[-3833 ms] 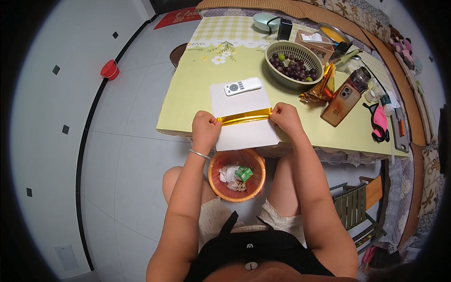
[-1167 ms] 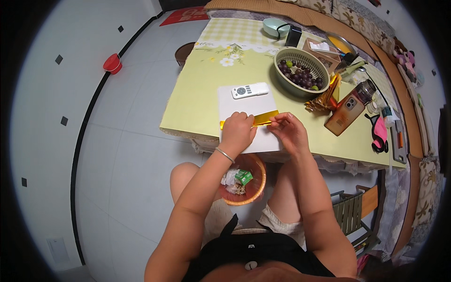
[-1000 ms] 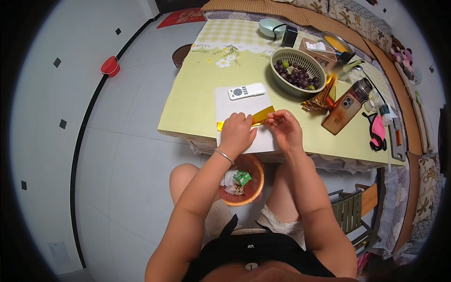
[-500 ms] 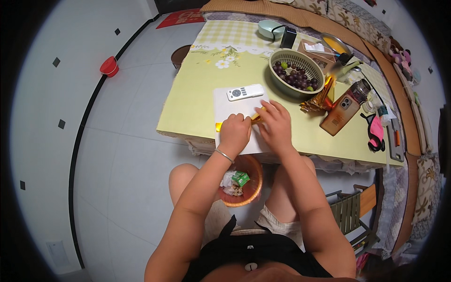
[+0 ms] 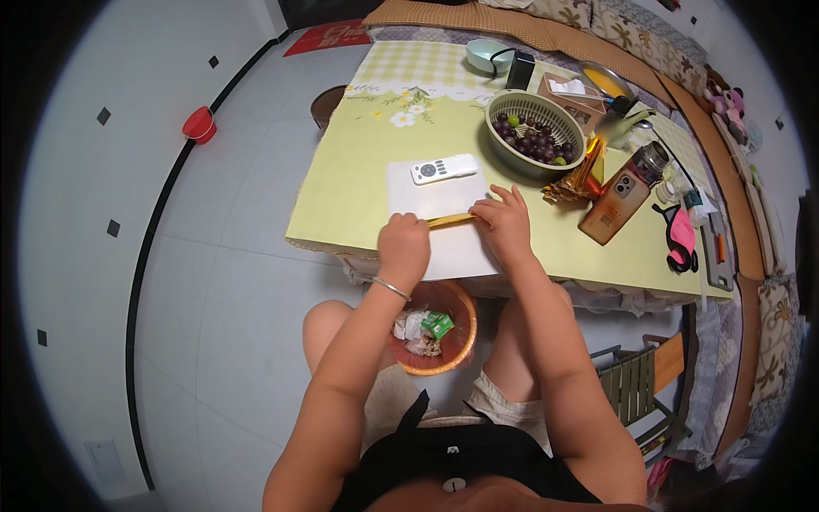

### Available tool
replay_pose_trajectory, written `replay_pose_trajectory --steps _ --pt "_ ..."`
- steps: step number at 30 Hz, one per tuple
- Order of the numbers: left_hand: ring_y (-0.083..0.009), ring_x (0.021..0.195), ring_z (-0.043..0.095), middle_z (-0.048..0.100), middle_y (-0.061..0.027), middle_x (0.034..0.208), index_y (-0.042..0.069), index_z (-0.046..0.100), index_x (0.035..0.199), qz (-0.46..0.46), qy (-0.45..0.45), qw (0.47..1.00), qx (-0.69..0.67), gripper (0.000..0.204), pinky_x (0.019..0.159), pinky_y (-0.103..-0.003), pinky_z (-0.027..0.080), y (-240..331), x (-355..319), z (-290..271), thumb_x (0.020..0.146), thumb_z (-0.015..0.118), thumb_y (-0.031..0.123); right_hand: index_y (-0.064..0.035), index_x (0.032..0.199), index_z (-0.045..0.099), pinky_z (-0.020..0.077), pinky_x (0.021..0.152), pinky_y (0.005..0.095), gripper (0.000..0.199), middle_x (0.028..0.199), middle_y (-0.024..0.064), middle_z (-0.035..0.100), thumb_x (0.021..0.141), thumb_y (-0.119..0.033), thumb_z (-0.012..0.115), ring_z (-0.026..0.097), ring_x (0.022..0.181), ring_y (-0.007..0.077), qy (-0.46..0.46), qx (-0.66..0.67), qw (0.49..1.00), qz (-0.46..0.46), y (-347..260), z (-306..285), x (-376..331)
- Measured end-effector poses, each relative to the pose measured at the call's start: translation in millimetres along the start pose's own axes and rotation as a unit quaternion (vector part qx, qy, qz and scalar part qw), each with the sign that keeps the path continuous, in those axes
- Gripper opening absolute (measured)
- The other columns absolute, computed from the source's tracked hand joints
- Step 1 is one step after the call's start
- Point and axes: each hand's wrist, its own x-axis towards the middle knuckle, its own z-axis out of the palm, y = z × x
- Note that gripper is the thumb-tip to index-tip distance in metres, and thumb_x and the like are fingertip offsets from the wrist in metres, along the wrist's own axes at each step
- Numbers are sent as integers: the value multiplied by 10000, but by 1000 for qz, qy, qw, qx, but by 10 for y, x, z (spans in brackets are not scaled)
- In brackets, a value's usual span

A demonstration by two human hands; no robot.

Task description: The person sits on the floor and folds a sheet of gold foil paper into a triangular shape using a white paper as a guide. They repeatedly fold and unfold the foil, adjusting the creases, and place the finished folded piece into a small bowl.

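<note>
A narrow folded strip of gold paper [image 5: 450,221] is stretched level between my two hands. My left hand [image 5: 404,247], with a bangle on the wrist, is closed on its left end. The fingers of my right hand [image 5: 505,226] pinch the right end, some of the other fingers raised. Both hands are over a white sheet [image 5: 420,201] at the table's near edge. A white remote control [image 5: 444,169] lies on the sheet's far part. To the right, crumpled shiny gold foil [image 5: 573,187] lies beside a phone [image 5: 612,210].
A basket of grapes [image 5: 492,151] stands beyond my right hand. Behind it are a pale green bowl [image 5: 484,49] and a tissue box [image 5: 589,114]. A pink and black eye mask [image 5: 680,235] lies far right. Below the table edge, a waste bin [image 5: 470,328] stands between my knees.
My left hand has moved a little left and down, away from the right. The gold strip, tilted and mostly covered before, now shows straight between them.
</note>
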Motion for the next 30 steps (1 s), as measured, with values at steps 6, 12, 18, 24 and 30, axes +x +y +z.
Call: replay_pose_trajectory --steps 6,12,18,24,30 --pt "-291 749 585 616 -102 775 40 703 792 16 74 997 33 91 642 -415 458 -19 86 -163 752 628 74 -115 917 751 456 927 408 174 928 30 741 748 -80 731 650 1016 276 39 45 998 13 -22 22 4" --pt "-305 659 634 592 -99 788 69 669 849 -26 16 999 -40 107 583 -418 521 205 118 56 796 577 52 -98 988 742 470 923 413 219 972 49 738 769 -91 742 661 974 267 40 66 997 27 -97 51 25" --pt "-311 792 669 687 -112 901 61 711 916 -72 127 977 -155 156 704 -392 544 -1 272 -147 801 629 -4 -130 1386 543 371 1098 472 588 1257 178 628 820 -138 702 529 1242 366 -85 170 974 119 14 62 37" --pt "-285 847 679 700 -118 923 33 715 926 -56 128 967 -214 157 781 -354 546 -88 288 -379 816 629 -38 -166 1464 468 247 1188 490 700 1410 161 531 800 -135 690 362 1411 366 -162 129 976 67 28 118 89" --pt "-201 972 649 680 -132 1033 -33 691 903 -63 38 796 -601 131 892 -308 512 -353 296 -807 834 596 -92 -179 1500 430 265 1179 399 750 1506 143 446 821 -235 745 354 1428 351 -113 283 948 97 -68 16 126"
